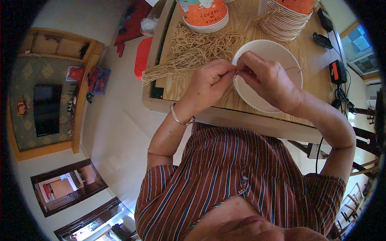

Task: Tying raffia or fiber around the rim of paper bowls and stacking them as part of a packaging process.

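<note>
A white paper bucket (267, 96) stands at the table's near edge, its open mouth facing me. My left hand (211, 82) is closed in a pinch at the bucket's left rim. Fingertip to fingertip with it, my right hand (267, 76) pinches over the bucket's mouth. A thin tan piece of twine (295, 70) shows beyond my right hand, by the bucket's right side; the part between my fingertips is mostly covered. A bundle of tan twine (181, 64) lies on the table beyond my left hand, loosely tangled at its far end.
Nested orange-and-white buckets (205, 18) stand behind the twine. At the far right is a taller bucket stack (285, 24) with twine handles. Black adapters (337, 72) and cables line the table's (177, 86) right edge. A red stool (143, 56) stands left of the table.
</note>
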`<control>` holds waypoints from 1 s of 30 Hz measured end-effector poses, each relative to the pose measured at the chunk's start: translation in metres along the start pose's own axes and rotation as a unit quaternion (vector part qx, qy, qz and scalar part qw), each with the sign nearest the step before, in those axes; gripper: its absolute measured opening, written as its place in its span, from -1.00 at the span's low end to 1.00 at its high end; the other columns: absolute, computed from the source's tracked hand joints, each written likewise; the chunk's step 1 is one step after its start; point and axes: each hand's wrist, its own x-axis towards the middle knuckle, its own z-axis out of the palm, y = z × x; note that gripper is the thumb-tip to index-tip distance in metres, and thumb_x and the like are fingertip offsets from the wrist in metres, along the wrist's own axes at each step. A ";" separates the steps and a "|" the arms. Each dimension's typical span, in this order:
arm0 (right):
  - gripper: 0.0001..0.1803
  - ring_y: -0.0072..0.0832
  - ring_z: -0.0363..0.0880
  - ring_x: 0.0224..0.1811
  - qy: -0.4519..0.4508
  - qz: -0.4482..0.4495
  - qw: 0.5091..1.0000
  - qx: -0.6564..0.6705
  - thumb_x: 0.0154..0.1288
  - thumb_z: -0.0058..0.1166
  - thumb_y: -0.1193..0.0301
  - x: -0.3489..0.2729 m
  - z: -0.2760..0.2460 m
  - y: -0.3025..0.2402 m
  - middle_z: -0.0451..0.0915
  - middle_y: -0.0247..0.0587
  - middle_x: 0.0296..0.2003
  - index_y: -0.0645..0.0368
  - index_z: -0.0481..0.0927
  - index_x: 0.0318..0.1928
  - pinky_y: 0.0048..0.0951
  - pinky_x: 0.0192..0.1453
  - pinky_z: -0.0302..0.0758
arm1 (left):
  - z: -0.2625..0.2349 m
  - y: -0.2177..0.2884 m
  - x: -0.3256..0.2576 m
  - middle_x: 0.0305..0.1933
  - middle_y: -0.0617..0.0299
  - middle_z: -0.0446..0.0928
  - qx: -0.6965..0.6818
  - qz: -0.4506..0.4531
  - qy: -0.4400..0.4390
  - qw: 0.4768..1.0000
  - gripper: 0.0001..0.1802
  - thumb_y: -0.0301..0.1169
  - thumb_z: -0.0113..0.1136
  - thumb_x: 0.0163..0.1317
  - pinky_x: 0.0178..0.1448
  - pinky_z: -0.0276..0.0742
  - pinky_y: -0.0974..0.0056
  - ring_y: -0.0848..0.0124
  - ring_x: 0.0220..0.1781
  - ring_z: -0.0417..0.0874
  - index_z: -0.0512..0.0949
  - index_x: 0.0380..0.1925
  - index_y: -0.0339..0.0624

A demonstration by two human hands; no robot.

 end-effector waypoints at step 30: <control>-0.91 -0.82 0.31 -0.59 -0.094 0.233 0.928 0.275 0.31 0.11 0.43 0.012 -0.006 0.006 0.42 -0.52 -0.56 0.19 0.54 -0.30 -0.69 -0.57 0.23 | 0.009 0.002 -0.005 -0.28 0.34 0.60 -0.060 -0.117 0.037 0.991 -0.83 -0.58 0.20 0.21 -0.12 0.50 0.42 0.60 -0.22 0.56 0.59 -0.17 -0.24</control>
